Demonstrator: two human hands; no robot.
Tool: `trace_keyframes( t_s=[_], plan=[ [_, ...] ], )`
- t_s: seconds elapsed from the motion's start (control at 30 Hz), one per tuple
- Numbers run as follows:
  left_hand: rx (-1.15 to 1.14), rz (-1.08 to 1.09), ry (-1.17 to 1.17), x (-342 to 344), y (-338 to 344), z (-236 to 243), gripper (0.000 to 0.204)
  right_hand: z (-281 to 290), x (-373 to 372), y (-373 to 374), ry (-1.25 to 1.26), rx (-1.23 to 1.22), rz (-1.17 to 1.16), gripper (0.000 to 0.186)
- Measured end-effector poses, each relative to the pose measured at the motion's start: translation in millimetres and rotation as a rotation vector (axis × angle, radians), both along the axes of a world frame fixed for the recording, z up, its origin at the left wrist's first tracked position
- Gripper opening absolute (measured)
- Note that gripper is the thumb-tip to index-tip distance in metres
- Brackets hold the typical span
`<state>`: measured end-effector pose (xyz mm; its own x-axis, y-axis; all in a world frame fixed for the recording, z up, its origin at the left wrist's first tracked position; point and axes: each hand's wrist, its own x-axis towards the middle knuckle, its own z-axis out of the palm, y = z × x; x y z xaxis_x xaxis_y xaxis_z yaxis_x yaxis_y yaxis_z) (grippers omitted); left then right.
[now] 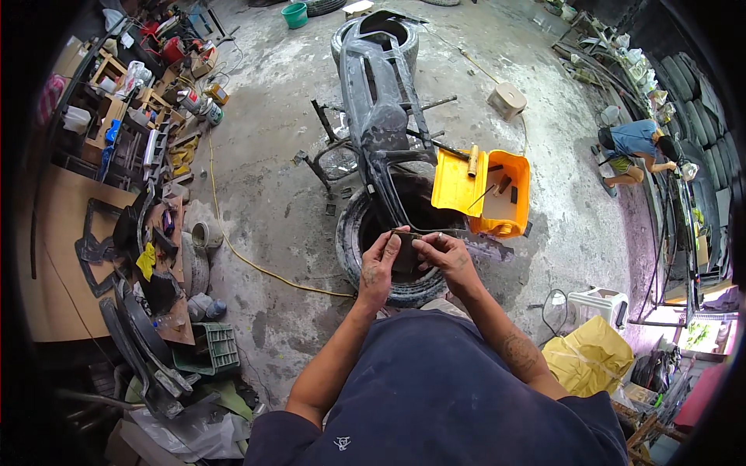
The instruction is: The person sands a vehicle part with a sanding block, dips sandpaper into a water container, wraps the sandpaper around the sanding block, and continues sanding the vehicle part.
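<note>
My left hand (pixel 378 268) and my right hand (pixel 449 256) are close together in front of me, fingers pinched. Between them is a small dark sheet (pixel 405 252) that looks like sandpaper, gripped along its upper edge by both hands. Just beyond my fingers stretches a long grey-black car bumper (pixel 378 101), its surface patchy and dull. Its near end reaches over a tire (pixel 349 252), and its far end lies over another tire (pixel 339 46). Right of the bumper is a yellow cut-open jug (pixel 519 167) with liquid and several small dark pieces in it.
A metal stand (pixel 320 167) props the bumper's middle. A small stool (pixel 507 101) is at the far right. Yellow hose (pixel 256 260) crosses the floor on the left, beside cluttered shelves and a green crate (pixel 214 348). Another person (pixel 633 144) bends at the right-hand rack.
</note>
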<state>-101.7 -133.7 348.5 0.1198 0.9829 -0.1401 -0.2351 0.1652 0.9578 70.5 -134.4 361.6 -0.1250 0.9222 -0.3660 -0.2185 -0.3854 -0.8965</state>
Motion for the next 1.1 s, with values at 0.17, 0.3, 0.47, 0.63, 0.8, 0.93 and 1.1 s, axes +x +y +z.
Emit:
trace_keyframes(
  t_s=[0.17,0.3,0.47,0.63,0.8,0.93,1.1],
  plan=[
    [-0.089,0.008,-0.146,-2,-3,2,0.045,-2,1,-4,-0.081,0.044,0.028,0.027],
    [-0.061,0.052,-0.021,1,-3,-6,0.046,6,-4,-10,-0.037,0.02,-0.001,0.025],
    [-0.106,0.058,-0.024,4,7,2,0.051,-3,0,-11,-0.009,0.042,0.102,0.029],
    [-0.081,-0.046,-0.109,-11,12,3,0.06,12,14,-5,-0.136,0.17,0.154,0.026],
    [0.282,-0.314,0.306,-31,4,-16,0.026,-25,29,-13,-0.154,0.3,0.378,0.024],
    [0.013,-0.212,0.226,-27,-19,-5,0.03,-19,17,-29,-0.107,0.127,0.215,0.039],
    [-0.095,-0.062,0.113,-20,-21,-11,0.032,-28,13,-35,-0.138,0.111,0.114,0.037]
  ],
)
